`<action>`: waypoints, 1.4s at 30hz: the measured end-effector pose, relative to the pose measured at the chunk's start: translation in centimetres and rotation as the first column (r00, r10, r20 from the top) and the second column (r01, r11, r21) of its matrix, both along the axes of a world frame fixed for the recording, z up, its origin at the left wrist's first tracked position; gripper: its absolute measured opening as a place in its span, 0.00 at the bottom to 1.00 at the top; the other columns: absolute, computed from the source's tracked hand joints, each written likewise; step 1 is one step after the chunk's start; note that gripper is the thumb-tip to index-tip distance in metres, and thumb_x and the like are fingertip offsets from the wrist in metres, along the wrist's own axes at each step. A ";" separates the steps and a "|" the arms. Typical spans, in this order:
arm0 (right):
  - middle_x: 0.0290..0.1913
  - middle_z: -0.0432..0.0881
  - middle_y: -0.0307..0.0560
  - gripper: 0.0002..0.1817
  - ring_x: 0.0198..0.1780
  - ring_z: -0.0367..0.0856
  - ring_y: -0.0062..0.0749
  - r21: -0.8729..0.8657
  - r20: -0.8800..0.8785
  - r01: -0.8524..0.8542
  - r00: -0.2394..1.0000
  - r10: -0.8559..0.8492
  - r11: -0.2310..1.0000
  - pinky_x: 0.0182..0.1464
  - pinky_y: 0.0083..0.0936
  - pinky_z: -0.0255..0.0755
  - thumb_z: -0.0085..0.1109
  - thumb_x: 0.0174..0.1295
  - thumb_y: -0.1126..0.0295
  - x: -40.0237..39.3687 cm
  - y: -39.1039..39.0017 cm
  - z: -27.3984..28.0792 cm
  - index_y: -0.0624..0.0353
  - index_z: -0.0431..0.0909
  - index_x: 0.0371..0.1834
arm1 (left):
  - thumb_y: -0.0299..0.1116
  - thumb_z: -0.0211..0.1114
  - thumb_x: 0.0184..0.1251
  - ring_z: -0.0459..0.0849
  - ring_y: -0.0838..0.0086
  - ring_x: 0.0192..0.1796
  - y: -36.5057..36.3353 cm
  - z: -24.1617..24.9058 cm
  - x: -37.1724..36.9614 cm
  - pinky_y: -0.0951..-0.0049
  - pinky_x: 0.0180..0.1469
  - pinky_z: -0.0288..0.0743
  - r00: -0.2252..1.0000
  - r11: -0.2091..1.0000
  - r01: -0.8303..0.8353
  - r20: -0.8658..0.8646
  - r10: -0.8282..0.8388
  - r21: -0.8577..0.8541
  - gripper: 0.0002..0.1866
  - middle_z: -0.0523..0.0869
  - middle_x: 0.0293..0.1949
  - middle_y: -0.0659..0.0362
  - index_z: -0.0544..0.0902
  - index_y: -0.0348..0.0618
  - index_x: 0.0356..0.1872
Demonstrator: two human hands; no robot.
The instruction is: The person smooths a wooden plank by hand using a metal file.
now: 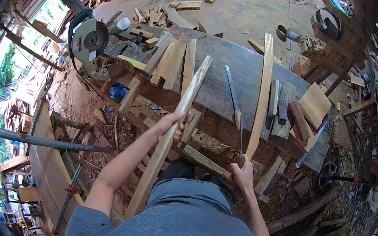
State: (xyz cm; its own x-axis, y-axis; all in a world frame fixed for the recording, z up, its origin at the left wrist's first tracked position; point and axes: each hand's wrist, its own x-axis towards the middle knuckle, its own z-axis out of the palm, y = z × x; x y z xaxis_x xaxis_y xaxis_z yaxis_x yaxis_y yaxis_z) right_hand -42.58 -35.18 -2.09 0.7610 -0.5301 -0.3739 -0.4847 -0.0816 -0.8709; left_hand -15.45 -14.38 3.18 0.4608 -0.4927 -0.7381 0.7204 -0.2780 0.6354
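Note:
My left hand [170, 127] is closed around a long, narrow wooden strip [157, 161], which slants from beside my body up over the workbench [220, 56]. In my right hand [243, 173] is a hand tool with a dark handle and a slim metal shaft [241, 141]; its exact kind does not show. Just beyond its tip, a long flat metal tool with a wooden handle [233, 95] lies on the bench. A long, slightly curved wooden piece [263, 89] lies close to the right hand.
A circular saw [87, 39] rests at the bench's left end among wood offcuts [172, 64]. Wooden blocks [285, 106] and a square board [314, 105] lie on the right side. A metal bar [40, 140] juts in from the left. Scrap wood litters the ground.

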 end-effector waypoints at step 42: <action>0.25 0.80 0.58 0.16 0.25 0.82 0.49 -0.312 -0.187 0.002 0.980 -0.064 0.950 0.30 0.39 0.74 0.58 0.59 0.69 14.2 -3.1 4.6 0.61 0.70 0.49 | 0.34 0.69 0.49 0.63 0.47 0.65 -23.5 -10.1 5.6 0.53 0.59 0.72 0.851 0.832 -0.162 0.503 -0.155 0.530 0.54 0.56 0.65 0.46 0.41 0.47 0.74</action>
State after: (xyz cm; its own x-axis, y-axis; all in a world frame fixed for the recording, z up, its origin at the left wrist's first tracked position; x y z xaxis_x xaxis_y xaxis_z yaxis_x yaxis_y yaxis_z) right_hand -28.41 -38.26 2.50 0.6712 -0.6664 -0.3247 -0.6471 -0.3131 -0.6951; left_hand -9.86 -37.85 -6.91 0.8410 -0.0886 -0.5337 0.3400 -0.6808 0.6488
